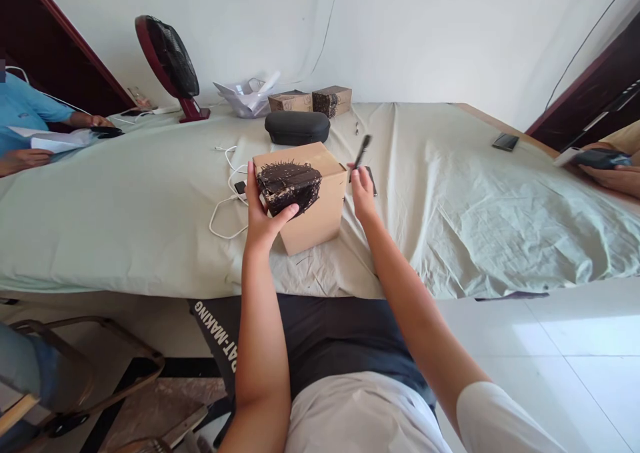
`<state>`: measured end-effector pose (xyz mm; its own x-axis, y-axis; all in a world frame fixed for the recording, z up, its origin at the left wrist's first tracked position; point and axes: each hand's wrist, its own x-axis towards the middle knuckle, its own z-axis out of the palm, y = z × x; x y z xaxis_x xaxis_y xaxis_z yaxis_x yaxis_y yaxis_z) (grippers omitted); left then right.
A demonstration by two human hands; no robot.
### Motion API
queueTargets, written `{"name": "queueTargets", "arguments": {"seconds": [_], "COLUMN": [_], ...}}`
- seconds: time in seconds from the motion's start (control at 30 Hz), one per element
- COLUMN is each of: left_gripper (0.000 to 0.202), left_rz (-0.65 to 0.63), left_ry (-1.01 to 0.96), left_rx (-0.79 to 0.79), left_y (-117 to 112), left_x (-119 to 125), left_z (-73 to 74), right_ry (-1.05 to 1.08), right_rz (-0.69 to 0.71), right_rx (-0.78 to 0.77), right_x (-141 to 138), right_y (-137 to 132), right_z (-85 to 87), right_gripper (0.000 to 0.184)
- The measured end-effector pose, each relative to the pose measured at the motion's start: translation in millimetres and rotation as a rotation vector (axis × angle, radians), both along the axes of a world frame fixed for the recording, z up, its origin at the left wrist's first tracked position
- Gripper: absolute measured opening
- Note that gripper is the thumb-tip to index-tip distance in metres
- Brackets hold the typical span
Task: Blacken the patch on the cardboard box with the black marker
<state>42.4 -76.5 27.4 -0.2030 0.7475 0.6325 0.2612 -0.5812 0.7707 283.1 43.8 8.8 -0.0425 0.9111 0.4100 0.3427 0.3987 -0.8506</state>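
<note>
A brown cardboard box [320, 219] stands tilted near the table's front edge. One corner carries a dark patch [290, 181] of dense black strokes with spiky edges. My left hand [261, 216] grips the box at its left side, the thumb lying across the dark patch. Just off the box's right side, my right hand [361, 189] is closed round a black pen [363, 150] that points up and away. Part of a dark flat object [372, 181] shows behind that hand. White cable [215, 216] loops on the cloth to the left of the box.
Behind the box lie a black zip case [297, 127] and two smaller cardboard boxes [332, 101]. A fan [173, 66] and a clear plastic container [245, 99] stand near the wall. A phone [505, 142] lies far right. People sit at both ends of the cloth-covered table [125, 219].
</note>
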Motion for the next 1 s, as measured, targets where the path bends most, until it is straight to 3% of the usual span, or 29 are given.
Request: {"name": "queueTargets", "arguments": {"seconds": [0.1,0.23,0.33,0.43,0.6,0.73,0.87,1.0], "left_gripper": [0.129,0.126,0.125,0.126,0.116,0.129,0.128,0.120], "left_rz": [-0.005,0.028,0.007,-0.002,-0.027,-0.009,-0.037,-0.050], "left_ry": [-0.070,-0.191,-0.262,-0.319,-0.373,-0.406,-0.404,-0.398], "left_rx": [-0.018,-0.102,-0.195,-0.240,-0.257,-0.259,-0.256,-0.250], "left_y": [2,7,7,2,-10,-12,-11,-9], "left_x": [3,3,1,2,12,17,13,7], "left_z": [0.7,2.1,5.3,11.2,23.2,28.1,26.1,22.2], "right_ry": [0.262,0.431,0.428,0.333,0.234,0.146,0.111,0.221], "right_rz": [-0.114,-0.125,0.017,0.143,0.138,0.115,0.142,0.227], "right_rx": [0.117,0.267,0.349,0.431,0.609,0.703,0.668,0.570], "right_x": [10,5,-12,-26,-30,-29,-29,-27], "right_y": [-13,-58,-97,-119,-118,-114,-115,-117], "right_z": [21.1,50.1,64.8,68.3,63.4,64.7,66.3,65.4], "right_gripper": [0.074,0.075,0.049,0.027,0.010,0.007,0.009,0.008]}}
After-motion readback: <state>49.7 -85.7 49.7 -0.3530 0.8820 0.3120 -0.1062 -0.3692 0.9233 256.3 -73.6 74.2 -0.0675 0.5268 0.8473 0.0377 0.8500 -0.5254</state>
